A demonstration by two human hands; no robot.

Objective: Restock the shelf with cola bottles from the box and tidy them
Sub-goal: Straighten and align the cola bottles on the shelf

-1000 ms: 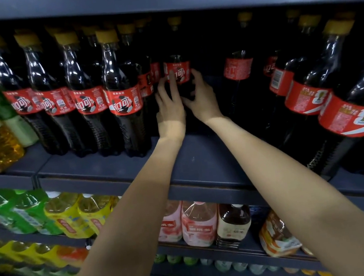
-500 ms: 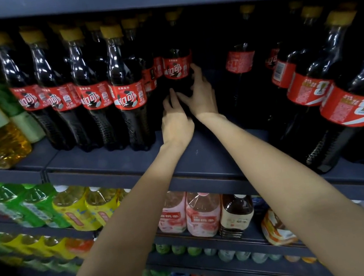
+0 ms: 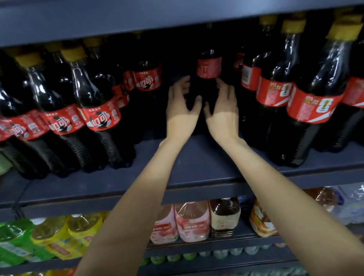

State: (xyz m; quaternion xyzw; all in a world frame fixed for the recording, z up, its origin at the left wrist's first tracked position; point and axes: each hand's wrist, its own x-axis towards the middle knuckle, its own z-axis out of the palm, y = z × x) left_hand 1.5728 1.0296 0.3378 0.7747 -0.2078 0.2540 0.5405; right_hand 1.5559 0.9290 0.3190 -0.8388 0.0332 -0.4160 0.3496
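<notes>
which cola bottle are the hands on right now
The cola bottle set far back in the gap mid-shelf, its red label turned away; left hand and right hand flank its dark body. The others stand forward, untouched.

Dark blue metal shelving (image 3: 197, 184) is spanning the frame; dim light is leaving the rear of each tier in shadow.

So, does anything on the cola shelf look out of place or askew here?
One cola bottle sits deep in the gap with its label's text side out, unlike the logo-facing front row. The left hand and right hand flank its lower body. Nothing spilled or damaged.
</notes>
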